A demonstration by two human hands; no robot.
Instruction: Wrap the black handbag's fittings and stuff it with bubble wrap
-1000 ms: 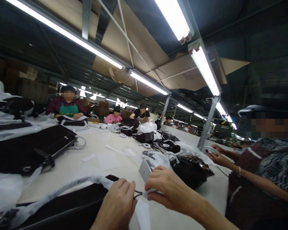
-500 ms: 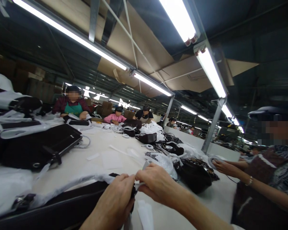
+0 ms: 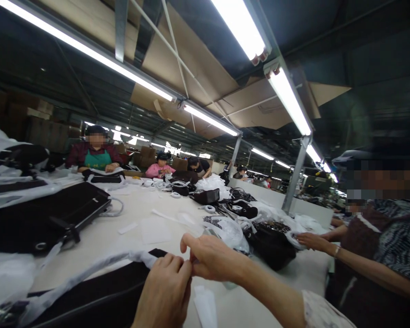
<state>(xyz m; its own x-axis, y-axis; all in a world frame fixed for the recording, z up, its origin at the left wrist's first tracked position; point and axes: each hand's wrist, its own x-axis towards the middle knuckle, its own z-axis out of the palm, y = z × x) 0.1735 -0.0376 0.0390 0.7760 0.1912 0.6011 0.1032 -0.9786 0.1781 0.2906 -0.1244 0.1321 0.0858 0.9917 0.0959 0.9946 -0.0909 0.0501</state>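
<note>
Both my hands are together at the near edge of the table (image 3: 146, 207). Left hand (image 3: 166, 291) is curled shut, fingertips pressed against the right hand (image 3: 208, 262), which is also closed down with thumb and forefinger pinched at the contact point. Whatever sits in the pinch is hidden between the fingers; I can't tell what it is from here. A second ago a thin black cord ran between the hands and a small white tag stood up just beyond my right knuckles; neither shows now, so my read is that the cord end and tag have been drawn into the grip and the hands have closed the gap. The hands have also slid slightly left. Directly under and left of my left hand: the dark bag (image 3: 99, 291), with its white wrapped strap (image 3: 89, 271) running away to the left. Just below the pinch, toward me: a white paper strip (image 3: 205, 305) flat on the table. Beyond my right hand: crumpled clear plastic (image 3: 230, 232), then a black bag (image 3: 271, 246) farther right. A co-worker's hand (image 3: 309, 240) rests on the table well right of mine, now lower than before and touching white material. Far left, apart from my grip: a flat black case (image 3: 51, 214). More people sit at the far end.
</note>
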